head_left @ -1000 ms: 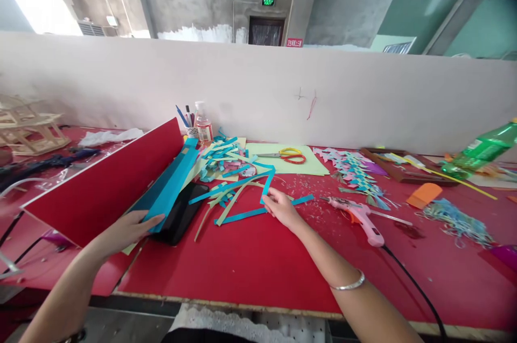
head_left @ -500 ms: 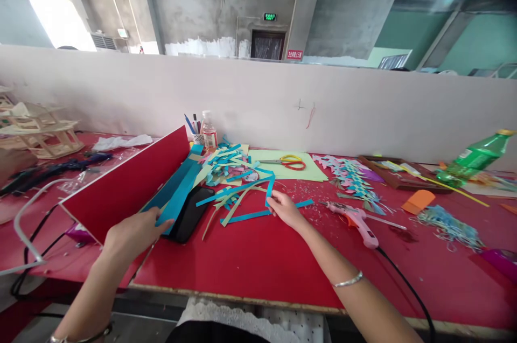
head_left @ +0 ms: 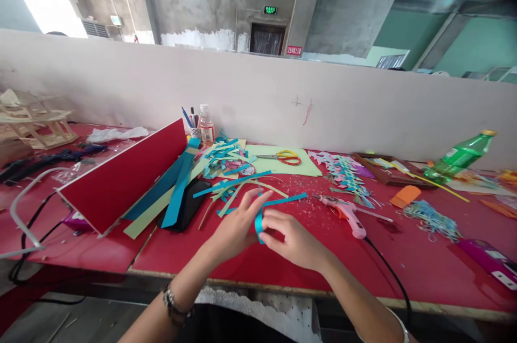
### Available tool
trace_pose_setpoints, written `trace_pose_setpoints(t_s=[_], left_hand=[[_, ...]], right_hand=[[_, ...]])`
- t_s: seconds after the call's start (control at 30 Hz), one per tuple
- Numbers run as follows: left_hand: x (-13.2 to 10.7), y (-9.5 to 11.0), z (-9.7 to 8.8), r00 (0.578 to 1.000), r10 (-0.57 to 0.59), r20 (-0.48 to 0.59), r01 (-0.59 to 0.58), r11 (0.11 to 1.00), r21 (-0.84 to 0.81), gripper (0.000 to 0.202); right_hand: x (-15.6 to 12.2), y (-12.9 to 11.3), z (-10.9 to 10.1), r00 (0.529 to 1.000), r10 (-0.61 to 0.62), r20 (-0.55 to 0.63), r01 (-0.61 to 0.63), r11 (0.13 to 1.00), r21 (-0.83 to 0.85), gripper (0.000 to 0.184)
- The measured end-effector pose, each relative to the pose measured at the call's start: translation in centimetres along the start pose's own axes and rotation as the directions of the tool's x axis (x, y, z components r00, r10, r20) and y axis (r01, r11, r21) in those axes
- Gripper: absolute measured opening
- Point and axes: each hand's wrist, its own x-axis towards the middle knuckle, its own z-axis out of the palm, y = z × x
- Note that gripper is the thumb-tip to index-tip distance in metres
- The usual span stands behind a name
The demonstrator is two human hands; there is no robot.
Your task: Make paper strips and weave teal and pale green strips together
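Note:
Both my hands meet over the red table (head_left: 258,262) near its front edge. My right hand (head_left: 293,240) pinches a blue paper strip (head_left: 259,222), which runs up and to the right across the table. My left hand (head_left: 234,227) has its fingers closed on the same strip from the left, thumb raised. Just behind them lies a loose heap of blue and pale green paper strips (head_left: 230,181). A black phone (head_left: 186,207) lies to the left, partly under blue and green card.
A red board (head_left: 121,176) leans at the left. Scissors (head_left: 285,157) rest on a green sheet at the back. A pink glue gun (head_left: 343,214) with a black cable lies right of my hands. A green bottle (head_left: 460,157), a small bottle (head_left: 207,126) and a wooden model (head_left: 32,122) stand further off.
My left hand let go of the blue card by the red board and moved right to join my right hand. My right hand drew the blue strip toward the front edge.

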Motion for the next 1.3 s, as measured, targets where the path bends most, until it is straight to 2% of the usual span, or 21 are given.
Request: trace_pose_setpoints(t_s=[0.03, 0.1, 0.2, 0.37, 0.5, 0.57, 0.63, 0.67, 0.73, 0.77, 0.8, 0.87, 0.9, 1.0, 1.03, 1.1, 1.2, 1.3], left_hand=[[0.4, -0.1, 0.3, 0.999, 0.04, 0.018, -0.039, 0.997, -0.061, 0.063], [1.3, -0.4, 0.6, 0.995, 0.103, -0.012, -0.104, 0.984, -0.144, 0.045], [2.5, -1.0, 0.7, 0.985, 0.15, -0.084, -0.161, 0.976, -0.148, 0.023], [4.0, -1.8, 0.2, 0.982, 0.154, -0.113, -0.159, 0.986, -0.041, 0.021], [4.8, -3.1, -0.8, 0.982, 0.153, -0.109, -0.149, 0.988, 0.036, 0.026], [5.2, -3.7, -1.6, 0.984, 0.13, -0.122, -0.125, 0.991, 0.043, 0.028], [5.7, -4.2, -2.1, 0.987, 0.07, -0.144, -0.078, 0.996, -0.051, 0.031], [5.9, -4.4, -2.3, 0.99, 0.027, -0.137, -0.047, 0.988, -0.146, 0.033], [6.4, -4.7, -2.3, 0.994, -0.068, -0.084, 0.031, 0.926, -0.377, 0.034], [6.6, -4.9, -2.2, 0.994, -0.1, -0.044, 0.067, 0.871, -0.486, 0.034], [6.9, -5.1, -2.0, 0.993, -0.115, 0.006, 0.097, 0.812, -0.576, 0.033], [7.2, -5.3, -1.3, 0.989, -0.11, 0.102, 0.15, 0.711, -0.687, 0.033], [7.3, -5.4, -1.0, 0.984, -0.102, 0.146, 0.176, 0.682, -0.71, 0.033], [7.6, -5.6, 0.1, 0.956, -0.129, 0.262, 0.283, 0.632, -0.721, 0.031], [7.7, -5.7, 0.5, 0.945, -0.147, 0.293, 0.32, 0.604, -0.73, 0.03], [7.8, -6.0, 1.3, 0.917, -0.152, 0.368, 0.392, 0.506, -0.768, 0.031], [7.6, -6.4, 2.8, 0.884, -0.068, 0.462, 0.455, 0.351, -0.819, 0.03], [7.1, -6.3, 4.6, 0.872, -0.036, 0.488, 0.479, 0.265, -0.837, 0.026]], right_hand=[[-0.3, -0.2, -0.2, 1.0, -0.002, 0.011, 0.002, 1.0, 0.019, 0.013], [-0.9, -0.4, -0.7, 1.0, 0.0, -0.008, 0.001, 0.999, 0.051, 0.014], [-1.7, -0.3, -1.8, 0.997, 0.006, -0.078, 0.004, 0.992, 0.123, 0.015], [-2.8, 0.2, -3.9, 0.979, 0.006, -0.202, 0.068, 0.932, 0.356, 0.017], [-3.7, 0.3, -6.5, 0.924, -0.003, -0.383, 0.196, 0.864, 0.464, 0.02], [-4.1, 0.4, -8.1, 0.908, -0.019, -0.419, 0.239, 0.845, 0.478, 0.021], [-4.4, 0.8, -9.5, 0.948, -0.083, -0.308, 0.235, 0.835, 0.498, 0.02], [-4.4, 1.1, -10.0, 0.973, -0.137, -0.187, 0.215, 0.833, 0.51, 0.021], [-3.9, 1.9, -10.4, 0.98, -0.195, 0.049, 0.14, 0.838, 0.527, 0.03], [-3.3, 2.3, -10.3, 0.978, -0.183, 0.099, 0.106, 0.845, 0.524, 0.035], [-2.7, 2.8, -10.0, 0.989, -0.13, 0.076, 0.072, 0.854, 0.516, 0.038], [-1.0, 3.7, -8.7, 0.991, 0.004, -0.13, 0.053, 0.901, 0.431, 0.03], [-0.1, 4.1, -7.9, 0.986, 0.031, -0.166, 0.028, 0.939, 0.343, 0.03], [2.3, 4.8, -5.3, 0.995, 0.014, -0.094, -0.012, 1.0, 0.024, 0.042], [2.9, 5.0, -4.6, 0.998, -0.009, -0.07, 0.005, 0.999, -0.054, 0.043], [3.7, 5.5, -3.5, 0.995, -0.02, -0.095, 0.001, 0.981, -0.194, 0.04], [4.2, 6.6, -2.7, 0.985, 0.008, -0.17, -0.065, 0.942, -0.331, 0.027], [4.2, 8.1, -2.2, 0.97, 0.05, -0.236, -0.135, 0.924, -0.359, 0.027]])
